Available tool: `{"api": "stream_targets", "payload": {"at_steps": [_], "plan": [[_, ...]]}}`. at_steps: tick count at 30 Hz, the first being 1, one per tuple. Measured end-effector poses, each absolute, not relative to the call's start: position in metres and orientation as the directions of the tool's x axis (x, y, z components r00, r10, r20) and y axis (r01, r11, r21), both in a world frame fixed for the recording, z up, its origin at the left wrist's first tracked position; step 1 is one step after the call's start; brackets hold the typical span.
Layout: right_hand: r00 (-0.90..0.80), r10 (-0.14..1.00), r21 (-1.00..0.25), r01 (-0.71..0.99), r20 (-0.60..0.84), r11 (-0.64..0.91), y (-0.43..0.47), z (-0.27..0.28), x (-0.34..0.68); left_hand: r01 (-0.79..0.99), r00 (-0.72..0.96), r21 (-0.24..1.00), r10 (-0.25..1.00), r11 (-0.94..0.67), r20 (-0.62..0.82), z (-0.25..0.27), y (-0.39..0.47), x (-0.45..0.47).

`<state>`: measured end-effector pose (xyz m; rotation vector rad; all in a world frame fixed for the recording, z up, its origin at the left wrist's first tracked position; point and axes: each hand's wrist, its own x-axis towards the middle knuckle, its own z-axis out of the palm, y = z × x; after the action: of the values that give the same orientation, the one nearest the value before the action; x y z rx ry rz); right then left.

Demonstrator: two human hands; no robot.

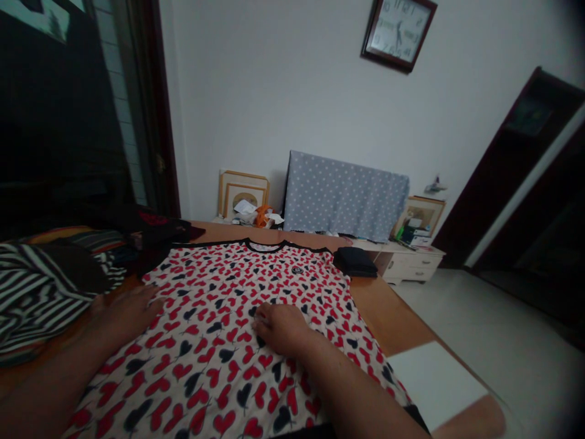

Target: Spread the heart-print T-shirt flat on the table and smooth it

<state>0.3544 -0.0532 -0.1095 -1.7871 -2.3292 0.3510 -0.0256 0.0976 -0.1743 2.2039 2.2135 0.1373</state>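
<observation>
- Shirt [237, 329] lies flat and face up on the bench [393, 323], neckline away from me and hem toward my body, so the whole front is open to my hands
- My left hand [125, 311] rests palm down on the shirt's left edge, near where the sleeve would be, fingers spread and flat; it pinches nothing, and I judge it is there to pin that side against the wood
- My right hand [281, 329] sits on the middle of the shirt, knuckles up and fingers curled loosely into the cloth; whether any fabric is caught under the fingertips I cannot tell
- With one hand at the edge and one in the centre, the cloth between them looks held taut and smooth, which fits pressing out creases
- The shirt is pale with a close pattern of red and dark hearts, black trim round the collar, and a small round dark badge just below the neckline
- It looks thin and soft, with a few shallow ripples near my right hand
- A striped cloth [41, 286] is heaped to my left, just beside the shirt, touching or nearly touching its edge
- A dark folded bundle [355, 262] sits by the far right shoulder of the shirt
- A white sheet [434, 381] lies on the bench's right corner, apart from the shirt
</observation>
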Motion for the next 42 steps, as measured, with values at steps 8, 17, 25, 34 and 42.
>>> {"api": "stream_targets", "payload": {"at_steps": [8,17,25,34,42], "plan": [[-0.226,0.973,-0.300,0.927,0.037,0.226,-0.051,-0.112,0.356,0.998,-0.019,0.056,0.999,0.017,0.036,-0.164,0.089,-0.016],[-0.216,0.976,-0.282,0.934,0.040,0.219,-0.050,-0.109,0.355,0.998,-0.005,0.069,0.998,0.001,0.056,-0.171,0.095,-0.022],[-0.179,0.981,-0.309,0.931,0.072,0.193,-0.049,-0.111,0.356,0.997,0.014,0.071,0.998,-0.019,0.068,-0.174,0.093,-0.023],[-0.170,0.983,-0.308,0.933,0.072,0.184,-0.048,-0.112,0.355,0.995,-0.016,0.097,0.998,0.010,0.062,-0.169,0.088,-0.020],[-0.230,0.970,-0.299,0.923,0.074,0.241,-0.048,-0.117,0.355,0.986,-0.032,0.166,0.993,0.013,0.112,-0.168,0.077,-0.016]]}}
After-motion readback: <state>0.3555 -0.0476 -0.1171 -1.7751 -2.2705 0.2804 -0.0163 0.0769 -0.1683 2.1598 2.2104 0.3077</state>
